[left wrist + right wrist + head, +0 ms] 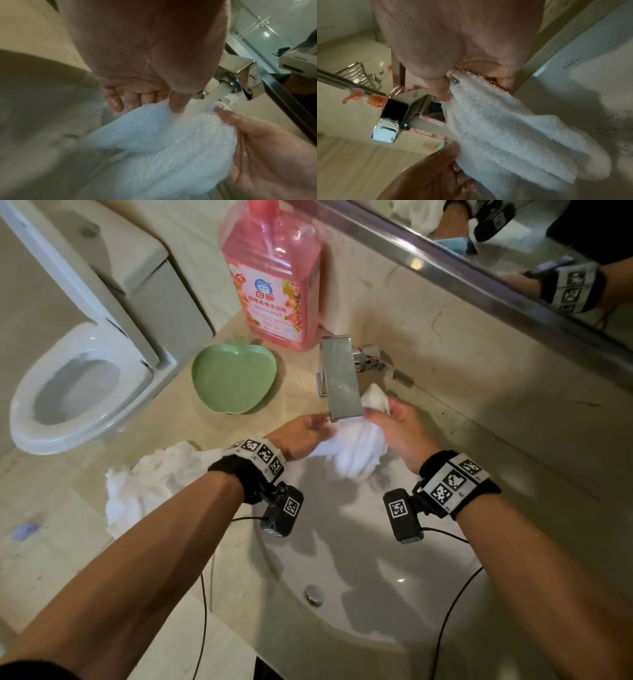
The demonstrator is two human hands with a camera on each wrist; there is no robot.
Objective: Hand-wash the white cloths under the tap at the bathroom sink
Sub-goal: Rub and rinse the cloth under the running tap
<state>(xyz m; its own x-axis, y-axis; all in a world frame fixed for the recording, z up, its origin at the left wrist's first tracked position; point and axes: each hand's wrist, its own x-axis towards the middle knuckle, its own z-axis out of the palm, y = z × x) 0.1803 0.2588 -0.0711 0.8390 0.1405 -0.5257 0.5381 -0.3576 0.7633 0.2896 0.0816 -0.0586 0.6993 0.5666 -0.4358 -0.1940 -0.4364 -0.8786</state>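
Note:
A wet white cloth (356,455) hangs over the sink basin (342,559), bunched under the chrome tap (342,378). My left hand (323,430) holds its left edge; in the left wrist view the thumb (177,106) lies on the cloth (171,148) with the fingers behind it. My right hand (378,416) pinches the cloth's top right. The right wrist view shows that hand (453,81) gripping the cloth (513,135) while the water stream (428,125) runs onto it. A second white cloth (150,477) lies crumpled on the counter, left of my left wrist.
A pink detergent bottle (274,278) and a green apple-shaped dish (233,378) stand on the counter left of the tap. A toilet (75,385) is at the far left. A mirror (513,268) runs along the wall behind. The drain (313,594) sits in the basin's near part.

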